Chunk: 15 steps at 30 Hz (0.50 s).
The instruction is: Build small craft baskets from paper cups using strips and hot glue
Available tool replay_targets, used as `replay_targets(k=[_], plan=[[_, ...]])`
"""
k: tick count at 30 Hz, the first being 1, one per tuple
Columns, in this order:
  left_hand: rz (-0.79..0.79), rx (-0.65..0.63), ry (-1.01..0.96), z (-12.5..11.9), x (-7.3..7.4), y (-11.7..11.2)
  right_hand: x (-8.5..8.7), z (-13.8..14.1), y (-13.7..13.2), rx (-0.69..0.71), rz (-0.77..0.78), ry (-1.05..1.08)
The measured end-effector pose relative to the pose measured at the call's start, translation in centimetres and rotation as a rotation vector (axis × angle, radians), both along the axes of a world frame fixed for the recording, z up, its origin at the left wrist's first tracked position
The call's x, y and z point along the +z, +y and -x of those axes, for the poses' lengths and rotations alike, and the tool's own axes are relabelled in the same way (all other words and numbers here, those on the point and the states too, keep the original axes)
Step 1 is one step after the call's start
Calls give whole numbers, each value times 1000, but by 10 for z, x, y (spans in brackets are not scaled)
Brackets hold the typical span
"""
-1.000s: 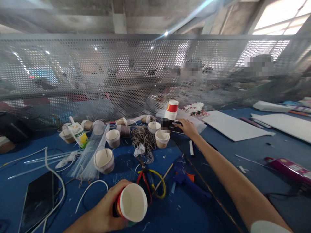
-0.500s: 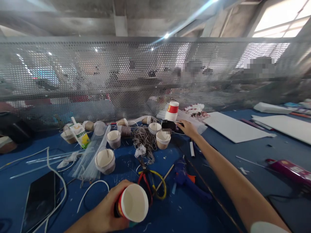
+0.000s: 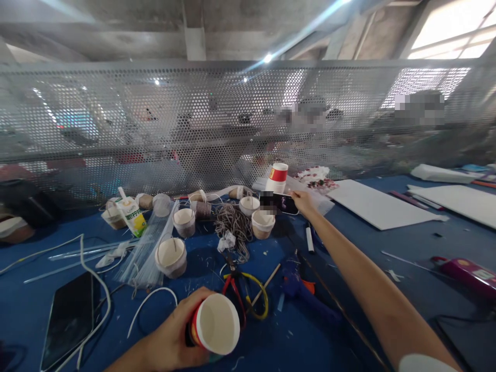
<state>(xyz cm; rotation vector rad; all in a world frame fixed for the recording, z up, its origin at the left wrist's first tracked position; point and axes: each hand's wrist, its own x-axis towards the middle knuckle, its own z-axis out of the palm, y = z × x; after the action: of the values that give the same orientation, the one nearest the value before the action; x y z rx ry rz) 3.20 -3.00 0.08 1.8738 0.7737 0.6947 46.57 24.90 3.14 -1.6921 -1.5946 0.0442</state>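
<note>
Low in front of me, my left hand is wrapped round a red and white paper cup, its mouth tilted toward me. My right hand reaches far out and pinches the right end of a phone, whose dark screen faces me. Behind the phone stands an upside-down stack of paper cups. Small cord-wrapped cups sit left of the phone, several of them with handles. A heap of grey-brown cord lies among them.
Red and yellow handled pliers and a blue glue gun lie right of the held cup. Clear glue sticks, a drink carton and another phone are leftward. White boards lie right; a perforated metal screen stands behind.
At my right hand, the phone has turned so more of its screen shows. The left hand keeps its hold on the cup; the whole view shifts slightly.
</note>
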Motion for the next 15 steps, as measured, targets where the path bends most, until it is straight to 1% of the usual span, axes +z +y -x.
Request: replay_targets(k=[3,9,12,15], plan=[[-8,-3,-18,-1,0,0,3,3,3,-45,0,6],[32,-16,-34,-2,1,1,7,10,5,-81,-14,12],[43,-28,-57,-3,2,2,12,13,-1,-125,-61,5],[30,-25,-59,-4,2,2,21,16,-15,-205,-156,-3]])
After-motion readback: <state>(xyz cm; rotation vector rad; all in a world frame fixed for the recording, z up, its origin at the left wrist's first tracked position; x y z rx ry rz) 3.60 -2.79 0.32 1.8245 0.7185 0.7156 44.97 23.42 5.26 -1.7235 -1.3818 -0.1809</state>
